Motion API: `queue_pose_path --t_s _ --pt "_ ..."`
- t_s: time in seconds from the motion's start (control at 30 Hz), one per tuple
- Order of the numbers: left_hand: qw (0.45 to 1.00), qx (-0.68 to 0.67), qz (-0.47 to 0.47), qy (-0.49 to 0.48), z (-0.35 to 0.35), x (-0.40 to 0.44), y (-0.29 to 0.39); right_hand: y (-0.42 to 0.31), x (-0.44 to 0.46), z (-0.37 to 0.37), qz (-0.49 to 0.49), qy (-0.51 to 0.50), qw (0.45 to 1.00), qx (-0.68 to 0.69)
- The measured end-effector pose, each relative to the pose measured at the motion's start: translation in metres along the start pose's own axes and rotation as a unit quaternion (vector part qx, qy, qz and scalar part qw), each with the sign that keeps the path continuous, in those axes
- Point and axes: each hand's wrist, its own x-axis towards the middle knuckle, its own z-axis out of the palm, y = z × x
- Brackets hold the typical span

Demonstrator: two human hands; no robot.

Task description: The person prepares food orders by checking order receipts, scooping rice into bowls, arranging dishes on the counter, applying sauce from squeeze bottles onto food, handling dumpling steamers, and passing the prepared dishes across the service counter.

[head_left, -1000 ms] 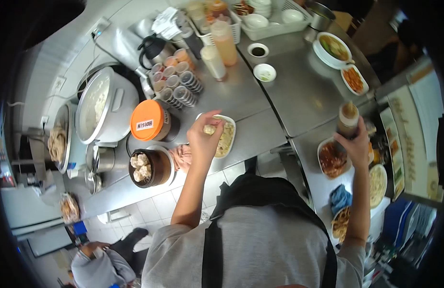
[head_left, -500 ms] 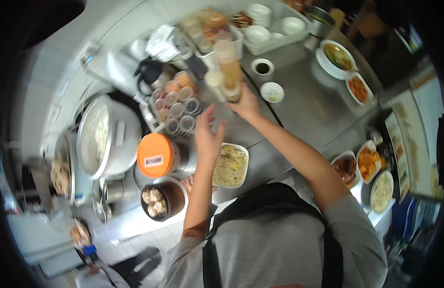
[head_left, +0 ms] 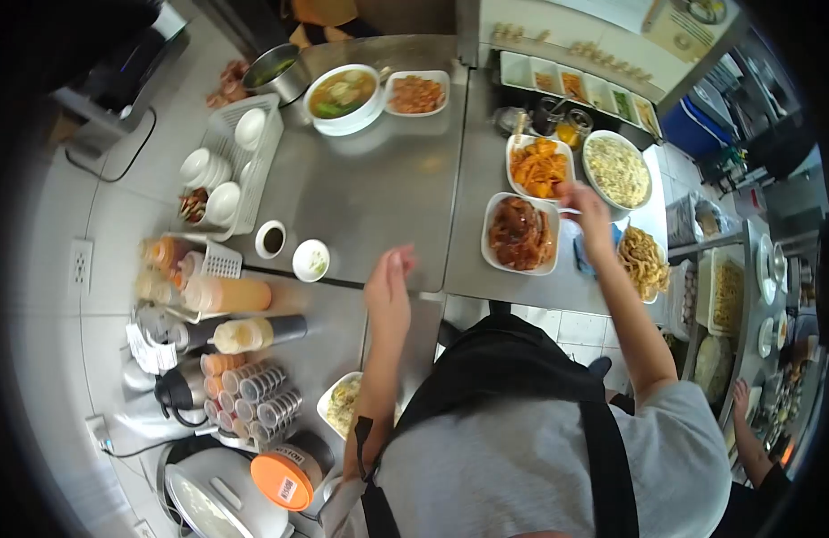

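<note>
My left hand (head_left: 389, 289) is raised over the steel counter, fingers stretched out, holding nothing. Below its wrist is a white dish of fried rice (head_left: 343, 405), partly hidden by my forearm. My right hand (head_left: 587, 215) reaches down beside the right rim of a square white bowl of glazed dark meat (head_left: 520, 235). Its thumb and fingers are apart; whether they touch the rim is unclear. Just above sits a bowl of orange vegetables (head_left: 540, 169). An oval dish of pale rice (head_left: 617, 170) and a bowl of fried strips (head_left: 643, 260) lie to the right.
A soup bowl (head_left: 344, 97) and a dish of orange cubes (head_left: 416, 93) stand at the back. Sauce bottles (head_left: 239, 294), lidded cups (head_left: 264, 386) and an orange-lidded tub (head_left: 284, 481) are at left. Another person's arm (head_left: 748, 439) shows at far right.
The view has turned toward the right-hand counter. My right hand has let go of the sauce bottle by the other bottles and moved to the bowl of dark meat. My left hand has left the cups.
</note>
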Motion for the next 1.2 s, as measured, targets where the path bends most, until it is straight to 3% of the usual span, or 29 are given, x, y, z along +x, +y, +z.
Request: queue_pose_path --t_s 0.07,0.2,0.33,0.37,0.5,0.6,0.63,0.7,0.8,0.83,0.87,0.93,1.0,1.07,1.1,1.13,1.2 --pt "0.996 -0.018 -0.007 -0.085 0.036 0.043 -0.007 0.003 0.023 -0.075 0.0 0.121 0.99 -0.07" --pt "0.972 0.008 -0.05 -0.229 0.118 0.131 -0.069 0.023 0.064 -0.204 0.059 0.197 0.96 -0.189" --pt "0.933 -0.047 -0.154 -0.322 0.191 0.179 -0.091 0.066 0.103 -0.271 0.221 0.102 0.965 -0.097" --pt "0.917 -0.076 -0.182 -0.346 0.205 0.187 -0.098 0.044 0.103 -0.253 0.259 0.067 0.959 -0.096" --pt "0.914 0.065 -0.146 -0.374 0.229 0.203 -0.107 0.04 0.119 -0.249 0.3 0.007 0.953 -0.032" --pt "0.943 0.0 -0.109 -0.313 0.232 0.2 -0.112 0.027 0.117 -0.238 0.338 -0.013 0.941 0.016" --pt "0.937 -0.025 -0.177 -0.3 0.23 0.19 -0.074 0.029 0.121 -0.241 0.341 -0.024 0.94 0.018" --pt "0.936 -0.001 -0.173 -0.305 0.23 0.193 -0.077 0.029 0.124 -0.244 0.347 -0.035 0.937 0.007" --pt "0.946 0.003 -0.122 -0.299 0.223 0.196 -0.085 0.04 0.124 -0.256 0.275 0.038 0.957 -0.089" --pt "0.951 -0.001 -0.096 -0.292 0.217 0.196 -0.088 0.043 0.12 -0.259 0.215 0.07 0.971 -0.075" --pt "0.956 -0.004 -0.072 -0.285 0.21 0.195 -0.09 0.045 0.118 -0.268 0.216 0.065 0.973 -0.047" --pt "0.963 -0.002 -0.11 -0.245 0.189 0.19 -0.07 0.046 0.112 -0.288 0.219 0.052 0.974 0.008" --pt "0.969 0.014 -0.148 -0.199 0.158 0.189 -0.073 0.042 0.102 -0.297 0.22 0.077 0.963 -0.135" --pt "0.975 0.066 -0.147 -0.151 0.119 0.184 -0.074 0.05 0.092 -0.319 0.22 0.056 0.916 -0.332" --pt "0.982 0.05 -0.147 -0.108 0.102 0.178 -0.072 0.05 0.083 -0.316 0.101 0.084 0.887 -0.443" --pt "0.987 0.034 -0.144 -0.063 0.085 0.171 -0.07 0.046 0.074 -0.316 0.112 0.074 0.868 -0.479" --pt "0.983 0.055 -0.164 -0.061 0.039 0.166 -0.078 -0.021 0.062 -0.265 0.127 0.053 0.826 -0.547"
